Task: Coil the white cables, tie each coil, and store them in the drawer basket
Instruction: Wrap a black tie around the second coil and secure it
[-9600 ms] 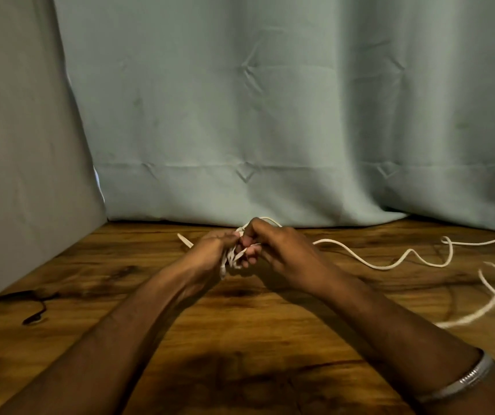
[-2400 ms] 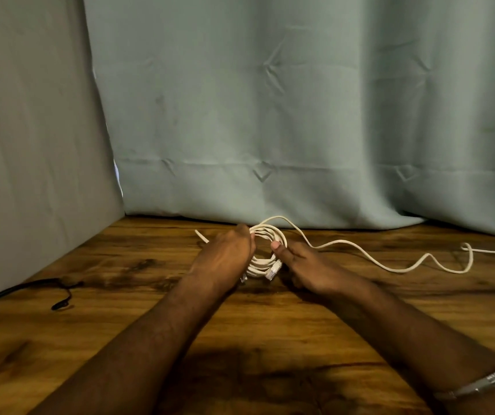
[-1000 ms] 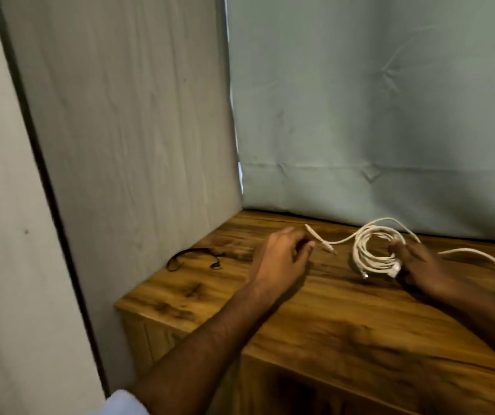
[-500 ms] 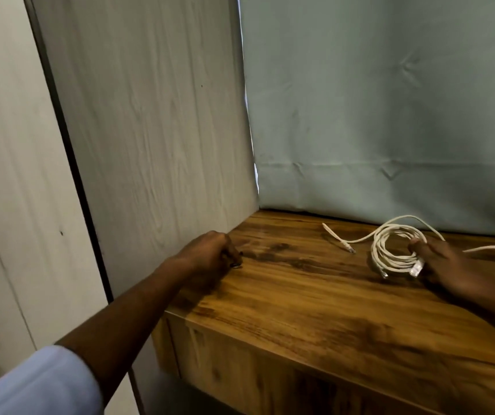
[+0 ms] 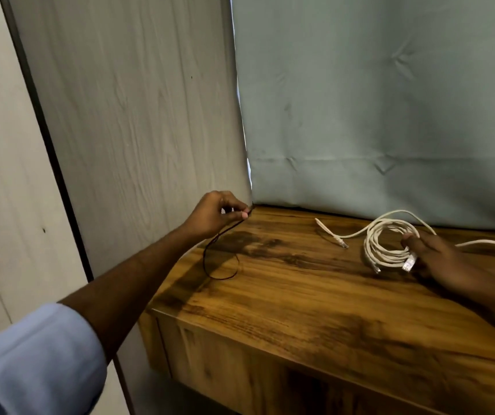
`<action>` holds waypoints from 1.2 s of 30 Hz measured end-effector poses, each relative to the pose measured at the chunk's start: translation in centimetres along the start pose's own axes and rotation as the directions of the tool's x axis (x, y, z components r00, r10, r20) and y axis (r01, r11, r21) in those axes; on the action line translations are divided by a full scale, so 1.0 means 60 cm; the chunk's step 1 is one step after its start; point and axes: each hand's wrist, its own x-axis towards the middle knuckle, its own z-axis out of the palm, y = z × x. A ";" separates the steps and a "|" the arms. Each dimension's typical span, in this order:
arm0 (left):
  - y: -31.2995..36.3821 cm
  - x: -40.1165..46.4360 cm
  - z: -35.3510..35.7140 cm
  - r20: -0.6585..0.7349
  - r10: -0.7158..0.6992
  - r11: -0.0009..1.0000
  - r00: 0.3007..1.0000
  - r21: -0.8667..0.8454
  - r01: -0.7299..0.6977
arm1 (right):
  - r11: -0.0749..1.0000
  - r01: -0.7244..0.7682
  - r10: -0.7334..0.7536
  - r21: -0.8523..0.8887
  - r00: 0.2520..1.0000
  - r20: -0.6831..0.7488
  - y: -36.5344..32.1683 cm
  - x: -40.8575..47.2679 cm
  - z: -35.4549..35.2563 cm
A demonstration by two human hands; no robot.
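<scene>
My left hand (image 5: 215,214) sits at mid-frame, thumb and forefinger pinched shut on the top end of a thin black tie (image 5: 221,256); the other fingers curl loosely. The tie hangs from the pinch in a slack loop whose bottom touches the desk (image 5: 285,310) near its left edge. At the right of the frame my right hand (image 5: 438,259) lies nearly flat, fingers pressing the right side of the white coil (image 5: 387,247) onto the wood, pinning it rather than gripping it. One plug end (image 5: 331,233) trails left of the coil; more cable (image 5: 491,245) runs off the right edge, so the coil is not fully wound. No drawer basket shows.

To tie well, I judge I should carry the tie across without letting it snag, keep the turns pinned so they do not spring apart, thread it through the centre and cinch where the turns bunch.
</scene>
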 end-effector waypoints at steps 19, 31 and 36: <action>0.146 0.019 0.094 0.042 -0.279 0.714 0.959 -0.659 0.237 | 0.999 -0.021 0.020 0.044 1.000 0.025 0.011 0.008 0.002; 0.170 -0.032 0.235 0.225 -0.164 0.630 0.960 -0.725 0.278 | 0.999 -0.038 0.037 0.010 0.999 0.039 0.009 0.006 -0.007; 0.141 -0.029 0.150 0.266 0.148 0.921 0.953 -0.388 -0.035 | 0.999 -0.031 0.032 -0.005 0.998 0.059 0.003 0.004 -0.007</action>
